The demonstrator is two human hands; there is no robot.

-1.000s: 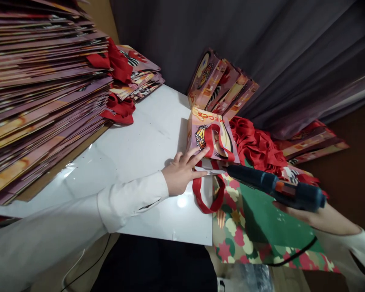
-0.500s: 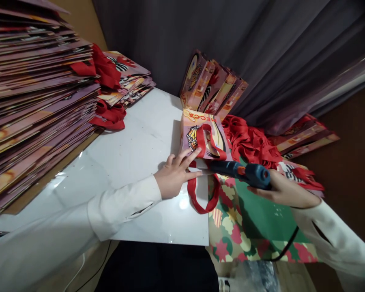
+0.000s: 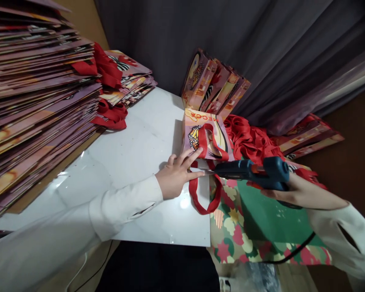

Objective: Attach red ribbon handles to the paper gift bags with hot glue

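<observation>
My right hand (image 3: 295,190) grips a dark blue glue gun (image 3: 246,169) whose nozzle points left, just by the mouth of a paper gift bag (image 3: 197,125). The bag lies flat on the white table, printed with a butterfly and the word MECCA. My left hand (image 3: 178,176) rests with fingers spread on the near edge of that bag. One red ribbon handle (image 3: 205,142) lies across the bag's front. A second red ribbon handle (image 3: 194,198) loops down toward me on the table, partly behind my fingers and the nozzle.
A tall stack of folded bags (image 3: 42,109) stands at the left. Several upright bags (image 3: 213,87) line the grey curtain (image 3: 170,36). A heap of red ribbons (image 3: 249,138) lies right of the bag, above a green patterned sheet (image 3: 270,215). The gun's black cord (image 3: 295,251) trails below.
My right hand has moved right with the glue gun, drawing the nozzle a little away along the bag's edge. My left hand stays nearly still on the bag.
</observation>
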